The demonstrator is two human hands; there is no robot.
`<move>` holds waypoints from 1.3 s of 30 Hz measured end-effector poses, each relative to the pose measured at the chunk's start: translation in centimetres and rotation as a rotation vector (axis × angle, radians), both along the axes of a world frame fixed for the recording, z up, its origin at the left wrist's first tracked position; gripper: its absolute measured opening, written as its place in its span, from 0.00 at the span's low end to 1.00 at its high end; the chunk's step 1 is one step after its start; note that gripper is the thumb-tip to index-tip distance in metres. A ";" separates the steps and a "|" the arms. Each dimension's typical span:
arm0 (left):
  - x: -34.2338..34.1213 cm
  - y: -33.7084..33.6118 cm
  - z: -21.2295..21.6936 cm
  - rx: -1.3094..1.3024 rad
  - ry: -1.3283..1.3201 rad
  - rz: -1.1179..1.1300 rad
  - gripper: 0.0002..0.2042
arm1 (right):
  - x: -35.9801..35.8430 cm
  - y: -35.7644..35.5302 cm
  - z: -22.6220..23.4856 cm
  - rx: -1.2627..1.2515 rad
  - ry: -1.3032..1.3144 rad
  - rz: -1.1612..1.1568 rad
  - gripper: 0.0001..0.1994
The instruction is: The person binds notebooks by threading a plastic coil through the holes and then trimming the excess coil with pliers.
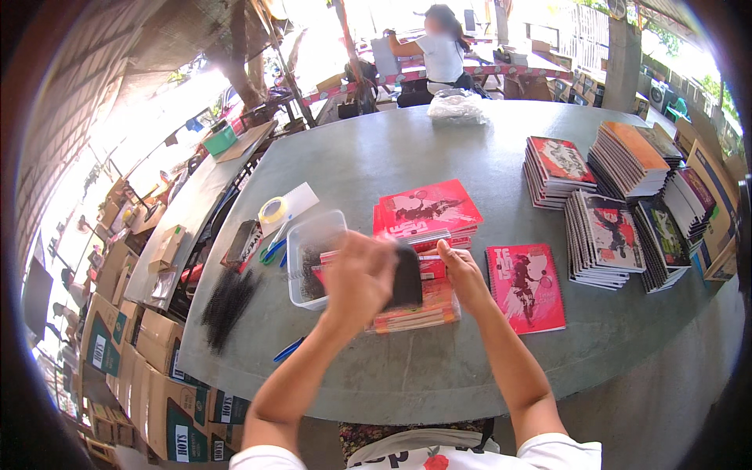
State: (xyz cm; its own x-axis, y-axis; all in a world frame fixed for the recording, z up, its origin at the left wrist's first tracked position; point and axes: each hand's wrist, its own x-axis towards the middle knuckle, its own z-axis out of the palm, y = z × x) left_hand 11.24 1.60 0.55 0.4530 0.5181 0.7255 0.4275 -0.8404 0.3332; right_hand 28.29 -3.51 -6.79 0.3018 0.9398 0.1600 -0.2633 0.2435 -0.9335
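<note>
My right hand (464,270) is closed, thumb on top, on the edge of what looks like a notebook (432,268) with red on it, partly hidden. A dark, blurred panel (407,276) shows between my hands; I cannot tell if it belongs to it. My left hand (360,274) is smeared by motion beside it, its fingers unclear. Below and behind lie stacks of red-covered notebooks (439,202). Left of my left hand stands a clear plastic bin (294,294) with black binding coils (312,278) inside. A red spiral notebook (526,288) lies flat to the right.
Black coils (229,307) are heaped at the table's left edge, near a tape roll (272,210) and a blue pen (289,349). Spiral notebook stacks (607,235) stand at right. A plastic bag (457,107) sits at the far edge; beyond, a person (442,59) sits.
</note>
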 end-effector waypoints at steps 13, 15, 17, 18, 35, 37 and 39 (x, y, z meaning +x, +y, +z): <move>-1.8 -4.6 -9.3 -0.154 0.635 -0.366 0.13 | -0.5 -0.3 1.0 0.156 -0.316 0.094 0.09; -1.1 -3.9 -6.7 -0.120 0.214 -0.211 0.12 | -0.3 -0.5 0.5 0.216 -0.293 0.126 0.12; 0.2 -2.9 -2.0 0.048 0.181 -0.129 0.10 | 0.2 -1.3 1.0 0.180 0.009 0.182 0.12; 0.4 -2.4 -0.8 0.214 0.159 -0.049 0.09 | 0.3 -1.6 0.9 0.210 0.060 0.209 0.10; 1.2 -1.1 -0.4 -0.125 0.305 -0.069 0.10 | 2.2 -1.9 0.5 0.076 -0.409 0.087 0.11; 1.2 -0.8 -1.1 -0.182 0.450 -0.150 0.11 | 2.4 -2.0 0.4 0.155 -0.530 0.062 0.10; 1.7 -0.5 -1.4 -0.137 0.409 -0.135 0.12 | 2.5 -1.9 0.0 0.091 -0.514 0.087 0.10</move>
